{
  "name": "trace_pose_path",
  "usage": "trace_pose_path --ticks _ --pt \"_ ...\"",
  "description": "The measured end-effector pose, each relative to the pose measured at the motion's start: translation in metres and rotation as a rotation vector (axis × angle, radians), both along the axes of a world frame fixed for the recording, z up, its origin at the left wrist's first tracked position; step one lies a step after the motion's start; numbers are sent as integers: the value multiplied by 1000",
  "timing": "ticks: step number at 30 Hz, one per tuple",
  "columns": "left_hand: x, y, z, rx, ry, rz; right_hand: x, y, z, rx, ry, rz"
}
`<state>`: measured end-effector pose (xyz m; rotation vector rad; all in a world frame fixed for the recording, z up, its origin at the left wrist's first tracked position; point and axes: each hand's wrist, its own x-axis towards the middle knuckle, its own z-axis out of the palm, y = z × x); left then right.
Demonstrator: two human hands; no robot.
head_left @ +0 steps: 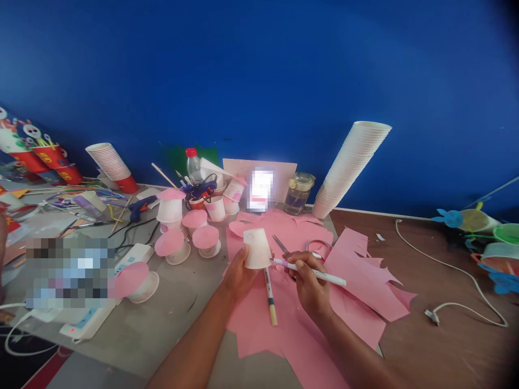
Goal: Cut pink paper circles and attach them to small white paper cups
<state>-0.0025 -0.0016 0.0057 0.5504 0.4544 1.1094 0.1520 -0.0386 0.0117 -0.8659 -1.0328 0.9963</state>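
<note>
My left hand [239, 275] holds a white paper cup [257, 247] upside down over pink paper sheets [284, 319]. My right hand [308, 282] grips a white marker [320, 274] with its tip touching the cup's side. A second marker [270, 297] lies on the pink paper between my hands. Scissors [310, 247] rest on the paper just behind my right hand.
Several cups capped with pink paper discs [178, 237] stand to the left. A tall leaning stack of white cups [351, 167] rises at the back, beside a glass jar [299, 193] and a lit phone [260, 189]. A power strip [97, 308] and a white cable [454, 270] lie either side.
</note>
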Motion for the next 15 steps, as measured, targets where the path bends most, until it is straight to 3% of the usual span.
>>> trace_pose_path --ticks 15 --pt "0 0 -3 -10 7 10 -1 0 3 -49 46 -21"
